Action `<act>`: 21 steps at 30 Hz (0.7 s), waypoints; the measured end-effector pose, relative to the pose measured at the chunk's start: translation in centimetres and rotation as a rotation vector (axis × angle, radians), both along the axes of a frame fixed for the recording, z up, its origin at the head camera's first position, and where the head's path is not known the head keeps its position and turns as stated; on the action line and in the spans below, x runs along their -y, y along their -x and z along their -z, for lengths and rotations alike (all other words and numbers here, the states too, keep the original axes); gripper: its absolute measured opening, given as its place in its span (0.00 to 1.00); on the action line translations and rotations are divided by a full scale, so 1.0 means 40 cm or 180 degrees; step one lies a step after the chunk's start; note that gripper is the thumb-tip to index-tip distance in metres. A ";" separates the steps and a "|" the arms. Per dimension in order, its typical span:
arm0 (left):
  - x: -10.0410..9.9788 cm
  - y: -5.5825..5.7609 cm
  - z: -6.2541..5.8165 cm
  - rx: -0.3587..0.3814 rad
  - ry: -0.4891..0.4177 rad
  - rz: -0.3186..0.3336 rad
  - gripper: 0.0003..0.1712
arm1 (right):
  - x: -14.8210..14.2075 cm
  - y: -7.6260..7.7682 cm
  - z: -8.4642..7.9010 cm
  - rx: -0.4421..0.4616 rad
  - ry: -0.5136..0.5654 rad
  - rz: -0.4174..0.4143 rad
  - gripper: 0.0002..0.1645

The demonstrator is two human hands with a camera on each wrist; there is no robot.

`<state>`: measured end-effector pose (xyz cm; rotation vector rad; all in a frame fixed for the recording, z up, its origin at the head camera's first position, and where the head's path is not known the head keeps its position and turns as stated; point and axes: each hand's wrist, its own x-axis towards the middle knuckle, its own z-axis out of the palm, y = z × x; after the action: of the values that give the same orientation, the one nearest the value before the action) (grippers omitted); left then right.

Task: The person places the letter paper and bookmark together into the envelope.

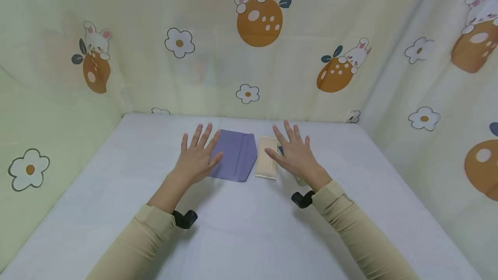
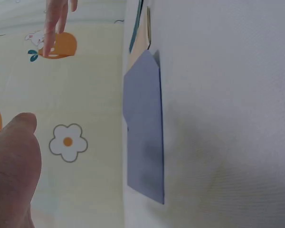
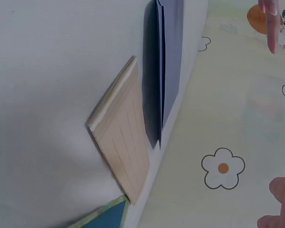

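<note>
My left hand (image 1: pixel 193 160), fingers spread and straight, hovers over the left side of a purple envelope (image 1: pixel 232 154) with a pointed flap on its right. The envelope (image 2: pixel 145 128) lies flat on the white table. Beside it is a cream, lined stack of folded paper (image 1: pixel 266 161); the lines run along it in the right wrist view, where its layered end (image 3: pixel 115 95) shows. My right hand (image 1: pixel 297 155) is spread out above the table, its thumb overlapping the paper in the head view. Under that hand lies a blue piece with a greenish edge (image 3: pixel 109 216), mostly hidden. Both hands hold nothing.
A cream curtain (image 1: pixel 210 68) with rabbits, oranges and flowers hangs behind the table and along both sides. The white table (image 1: pixel 241 237) reaches toward me under both forearms. A black wrist camera (image 1: pixel 185 219) sits at the left wrist, another (image 1: pixel 302 200) at the right.
</note>
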<state>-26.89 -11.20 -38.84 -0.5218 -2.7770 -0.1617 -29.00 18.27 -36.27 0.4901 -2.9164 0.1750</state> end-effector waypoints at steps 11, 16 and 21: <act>-0.042 0.017 0.037 0.0846 -0.0128 -0.0252 0.35 | 0.022 0.088 0.104 0.0964 0.0898 -0.0119 0.34; -0.076 0.029 0.099 0.1176 -0.0147 -0.0422 0.36 | 0.056 0.115 0.161 0.1178 0.0699 0.0483 0.34; -0.109 0.045 0.118 0.1160 -0.0149 -0.0640 0.34 | 0.100 0.130 0.165 0.1060 0.0502 0.0788 0.33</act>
<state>-28.69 -6.84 -43.56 -0.2143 -3.1475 -0.3016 -34.19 14.26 -42.89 0.0772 -3.2129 0.4894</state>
